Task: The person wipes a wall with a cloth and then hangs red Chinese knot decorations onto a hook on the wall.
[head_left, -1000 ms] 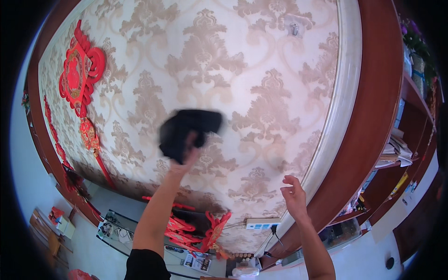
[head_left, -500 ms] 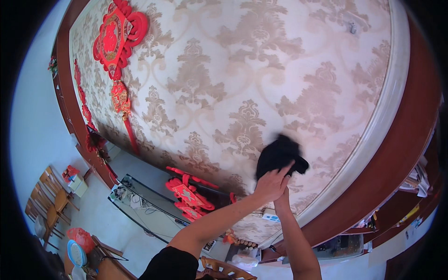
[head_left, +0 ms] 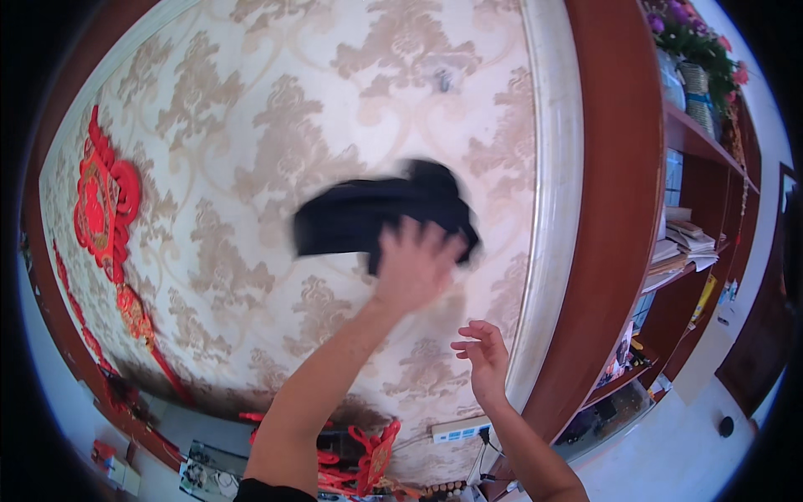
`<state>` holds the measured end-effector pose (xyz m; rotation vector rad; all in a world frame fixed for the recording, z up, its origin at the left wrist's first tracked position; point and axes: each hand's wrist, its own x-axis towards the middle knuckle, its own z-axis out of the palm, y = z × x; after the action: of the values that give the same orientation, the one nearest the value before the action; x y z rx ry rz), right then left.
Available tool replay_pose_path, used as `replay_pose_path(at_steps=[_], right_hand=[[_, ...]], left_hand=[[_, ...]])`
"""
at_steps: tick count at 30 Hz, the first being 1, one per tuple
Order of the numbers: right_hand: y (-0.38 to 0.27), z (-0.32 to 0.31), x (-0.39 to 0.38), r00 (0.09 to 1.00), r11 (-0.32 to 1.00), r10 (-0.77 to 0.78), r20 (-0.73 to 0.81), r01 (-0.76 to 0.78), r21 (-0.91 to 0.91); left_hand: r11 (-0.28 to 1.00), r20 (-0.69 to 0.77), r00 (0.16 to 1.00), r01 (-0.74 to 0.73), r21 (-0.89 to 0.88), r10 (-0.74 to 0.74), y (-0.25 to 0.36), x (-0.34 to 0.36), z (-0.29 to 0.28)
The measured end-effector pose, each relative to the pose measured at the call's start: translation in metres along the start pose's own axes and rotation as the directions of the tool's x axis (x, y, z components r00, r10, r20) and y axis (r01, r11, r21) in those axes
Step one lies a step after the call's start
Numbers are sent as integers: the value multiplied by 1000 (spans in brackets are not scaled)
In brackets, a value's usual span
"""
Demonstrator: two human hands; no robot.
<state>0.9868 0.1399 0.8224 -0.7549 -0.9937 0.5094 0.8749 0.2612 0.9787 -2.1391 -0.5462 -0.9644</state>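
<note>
My left hand [head_left: 418, 259] is on a black cloth [head_left: 360, 213], its fingers spread over the lower right part. The cloth lies against the wallpapered wall [head_left: 351, 335], its left part stretching out sideways; both hand and cloth are blurred by motion. Lower and to the right, my right hand [head_left: 488, 360] is off the cloth with nothing in it, fingers apart and loosely bent, in front of the wall close to the pale trim. Above the cloth, a small grey fitting [head_left: 442, 80] sits on the wall.
Red knotted hangings [head_left: 104, 213] decorate the wall on the left. A white power strip [head_left: 460, 431] with a plugged-in cord is low by my right forearm. Pale trim [head_left: 548, 209] and a brown shelf unit [head_left: 619, 209] with papers and flowers stand to the right.
My left hand has swept the cloth upward along the wall, and the cloth has spread out. My right hand has come away from it. The view has turned toward the right.
</note>
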Motion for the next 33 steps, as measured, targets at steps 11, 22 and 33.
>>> replay_pose_path(at_steps=[11, 22, 33], right_hand=[[-19, -12, 4, 993, 996, 1, 117, 10, -93], [-52, -53, 31, 984, 959, -176, -8, 170, -227], [-72, -6, 118, 697, 295, -550, 460, 678, -673]], left_hand=[[987, -149, 989, -37, -154, 14, -23, 75, -27], [919, -484, 805, 395, 7, -342, -35, 99, -26], [728, -247, 891, -453, -514, 380, 7, 60, -36]])
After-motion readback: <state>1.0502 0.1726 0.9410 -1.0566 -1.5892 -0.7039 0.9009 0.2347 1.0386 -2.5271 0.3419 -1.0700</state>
